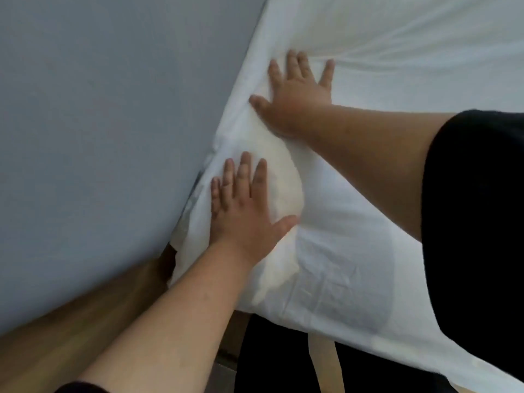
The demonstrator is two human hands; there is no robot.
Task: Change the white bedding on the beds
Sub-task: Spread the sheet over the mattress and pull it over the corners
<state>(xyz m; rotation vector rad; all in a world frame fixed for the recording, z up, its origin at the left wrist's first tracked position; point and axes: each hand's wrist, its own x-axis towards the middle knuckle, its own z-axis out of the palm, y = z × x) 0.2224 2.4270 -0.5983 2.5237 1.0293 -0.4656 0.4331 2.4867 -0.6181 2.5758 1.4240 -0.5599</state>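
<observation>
Two flat hands — left hand (243, 211) and right hand (295, 95), fingers straight and spread — press the white sheet (368, 180) beside the grey wall (113, 109).

A plain grey-blue wall (107, 114) fills the upper left, meeting the bed's edge along a slanting line. Below it runs a wooden floor (65, 330), light brown. At the bottom, a pale wooden bed leg (326, 364) stands against a dark area underneath

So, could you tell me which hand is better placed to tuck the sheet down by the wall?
Probably the left hand: it lies flat at the white sheet's edge beside the grey wall.
</observation>
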